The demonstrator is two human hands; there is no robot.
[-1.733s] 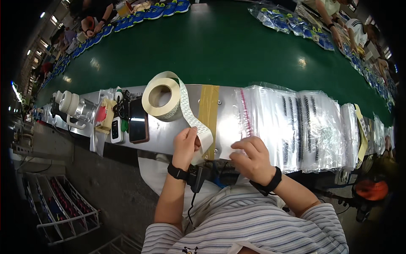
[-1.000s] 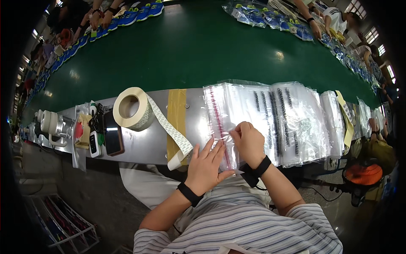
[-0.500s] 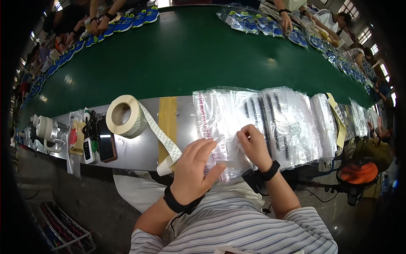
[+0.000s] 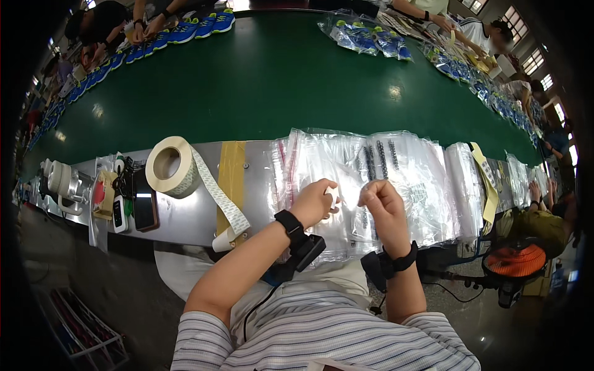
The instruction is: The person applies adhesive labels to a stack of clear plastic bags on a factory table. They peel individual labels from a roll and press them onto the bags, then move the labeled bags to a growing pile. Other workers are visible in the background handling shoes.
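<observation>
Clear plastic bags (image 4: pixel 427 191) with dark print lie in a spread, overlapping stack in front of me. Over its left part, my left hand (image 4: pixel 315 203) is curled round a small white piece (image 4: pixel 333 196) like a label, mostly hidden by the fingers. Just to the right, my right hand (image 4: pixel 385 207) hovers above the bags with thumb and fingertips pinched together. Whatever it holds, if anything, is too small to make out. Left of the bags stands a roll of white labels (image 4: pixel 192 176), its loose strip curling toward me.
Brown tape (image 4: pixel 231 167) crosses the metal ledge. A phone (image 4: pixel 146 207), a white device (image 4: pixel 120 216) and a clear jug (image 4: pixel 65 185) sit at the left. Beyond runs a green belt (image 4: pixel 247 86) with blue shoes (image 4: pixel 184 31) and bagged shoes (image 4: pixel 359 36). An orange fan (image 4: pixel 513 260) stands right.
My left hand has gone from open fingers at the stack's near left to curled fingers farther in. My right hand has shifted slightly right. A co-worker's hand has left the bagged shoes across the belt.
</observation>
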